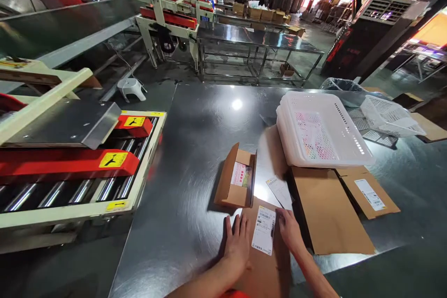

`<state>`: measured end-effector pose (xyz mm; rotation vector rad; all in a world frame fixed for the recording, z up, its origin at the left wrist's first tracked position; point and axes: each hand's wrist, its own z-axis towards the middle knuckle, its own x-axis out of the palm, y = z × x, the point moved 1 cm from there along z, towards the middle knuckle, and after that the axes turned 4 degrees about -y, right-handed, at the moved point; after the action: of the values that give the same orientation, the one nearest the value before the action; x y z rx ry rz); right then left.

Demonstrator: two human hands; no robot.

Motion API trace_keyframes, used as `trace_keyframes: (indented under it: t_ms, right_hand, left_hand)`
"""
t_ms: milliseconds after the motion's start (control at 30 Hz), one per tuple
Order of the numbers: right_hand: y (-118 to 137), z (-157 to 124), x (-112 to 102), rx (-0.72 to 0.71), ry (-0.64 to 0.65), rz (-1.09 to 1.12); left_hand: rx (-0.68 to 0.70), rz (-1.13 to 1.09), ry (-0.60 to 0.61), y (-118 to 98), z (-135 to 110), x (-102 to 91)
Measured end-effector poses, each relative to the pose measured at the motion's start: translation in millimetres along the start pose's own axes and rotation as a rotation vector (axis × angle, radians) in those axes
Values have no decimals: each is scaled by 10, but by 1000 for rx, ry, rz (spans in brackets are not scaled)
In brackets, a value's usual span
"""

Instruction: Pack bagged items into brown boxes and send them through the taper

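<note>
- Left hand (pixel 237 243), fingers spread, rests on a flat brown cardboard box (pixel 263 271); its white paper label (pixel 264 230) lies just right.
- Right hand (pixel 289 229) curls beside that label; cannot tell whether it pinches.
- Shiny steel bench (pixel 181 191) beneath.
- Red-and-cream roller conveyor (pixel 83 190) well left.

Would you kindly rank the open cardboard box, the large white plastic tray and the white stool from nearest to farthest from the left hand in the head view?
From the left hand:
1. Open cardboard box: just ahead of it.
2. Large white plastic tray: ahead and to the right, on the table.
3. White stool: far off to the left, past the table's edge.
</note>
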<state>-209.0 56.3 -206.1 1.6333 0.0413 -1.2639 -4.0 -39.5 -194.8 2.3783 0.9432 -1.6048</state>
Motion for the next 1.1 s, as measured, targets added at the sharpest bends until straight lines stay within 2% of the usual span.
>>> trace_keyframes:
  t_ms: [200,400,633,733,900,1100]
  right_hand:
    - [38,-61,34,-38,29,-6]
    - [-55,46,-8,-29,28,-63]
    - [-97,-30,8,-62,49,-170]
    - [31,-9,54,-120,115,-210]
    - [280,215,160,-284,297,-251]
    - [315,385,158,-356,432,-327]
  left_hand:
    - [0,-6,-27,-9,54,119]
    - [2,-38,-98,-13,98,291]
    - [-20,-5,-81,-35,107,323]
    - [-3,2,-79,-33,97,321]
    - [0,59,-63,-76,119,333]
    - [-10,32,-111,-127,93,245]
